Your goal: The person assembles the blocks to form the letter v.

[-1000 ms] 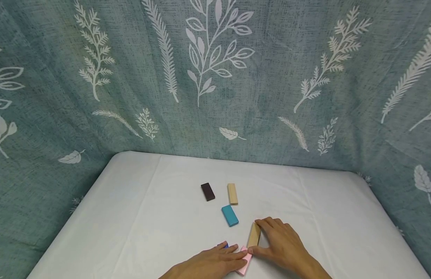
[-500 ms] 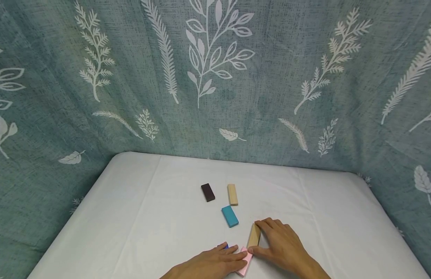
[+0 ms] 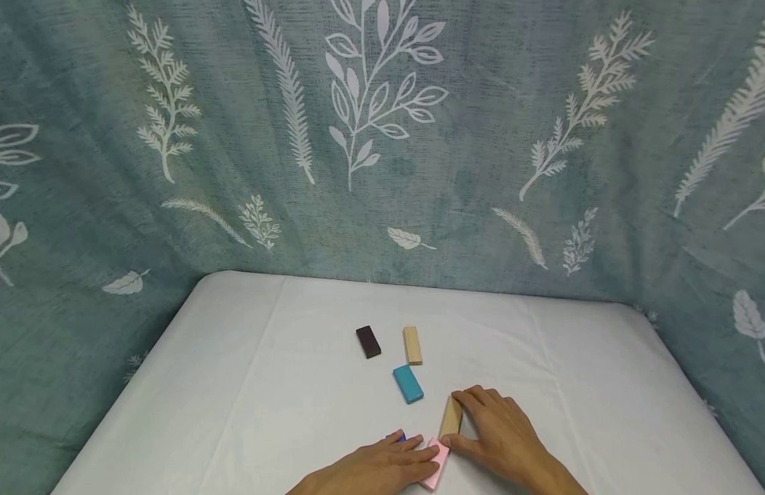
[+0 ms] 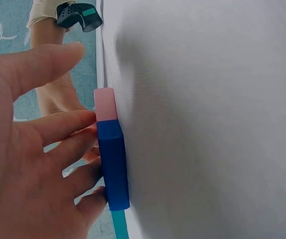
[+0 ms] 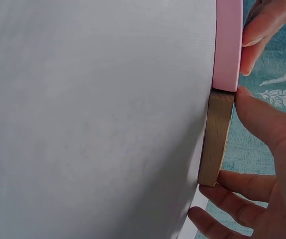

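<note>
My left hand [image 3: 373, 469] lies low over the white table with its fingers stretched out, fingertips on the pink block [image 5: 228, 47] and the blue block [image 4: 114, 167]. In the head view it covers most of the blue block. My right hand [image 3: 505, 434] holds a light wooden block [image 3: 450, 418] lengthwise, thumb at its near end and fingertips at its far end. One end of that block meets the end of the pink block, as the right wrist view shows. The right thumb tip sits right at this joint.
Beyond the hands lie a teal block [image 3: 408, 384], a second wooden block [image 3: 413, 345] and a dark brown block [image 3: 369, 342], spaced apart on the white cloth [image 3: 283, 385]. A green leaf-patterned curtain [image 3: 370, 227] hangs behind the table and along its sides.
</note>
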The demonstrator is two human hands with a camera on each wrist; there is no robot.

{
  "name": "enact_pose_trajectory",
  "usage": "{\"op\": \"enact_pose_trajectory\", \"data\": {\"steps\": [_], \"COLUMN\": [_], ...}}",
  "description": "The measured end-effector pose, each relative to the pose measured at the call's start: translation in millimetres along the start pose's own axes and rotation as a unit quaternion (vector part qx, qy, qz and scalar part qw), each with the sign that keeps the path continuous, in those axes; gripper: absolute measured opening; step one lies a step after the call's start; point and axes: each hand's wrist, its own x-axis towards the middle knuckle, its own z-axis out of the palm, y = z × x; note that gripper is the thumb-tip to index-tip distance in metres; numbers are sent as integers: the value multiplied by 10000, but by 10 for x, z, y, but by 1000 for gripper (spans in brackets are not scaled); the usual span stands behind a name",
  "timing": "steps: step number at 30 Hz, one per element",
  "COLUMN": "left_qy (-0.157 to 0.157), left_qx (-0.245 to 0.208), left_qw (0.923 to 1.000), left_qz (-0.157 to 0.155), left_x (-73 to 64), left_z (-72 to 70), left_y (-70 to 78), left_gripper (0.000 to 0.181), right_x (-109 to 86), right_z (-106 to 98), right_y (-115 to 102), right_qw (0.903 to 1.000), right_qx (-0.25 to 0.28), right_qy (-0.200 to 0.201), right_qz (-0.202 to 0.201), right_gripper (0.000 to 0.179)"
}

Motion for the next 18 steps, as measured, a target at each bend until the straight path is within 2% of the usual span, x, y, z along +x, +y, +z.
{"op": "enact_pose_trajectory", "data": {"steps": [10,18], "left_qy": [80,312], "left_qx": [19,233], "left_qw": [9999,9991], "left_qz": [105,182], "left_x": [30,33], "left_z": [23,54], "left_y": [15,30], "left_gripper": [71,69], "right_x": [-57,-69], "right_z": [-24,-40], "right_y": [48,52], "right_qw": [9999,9999], "right_qx": [-43,29], "right_qy": [109,87], "right_qz": [-55,-139], "right_gripper": [74,76]}}
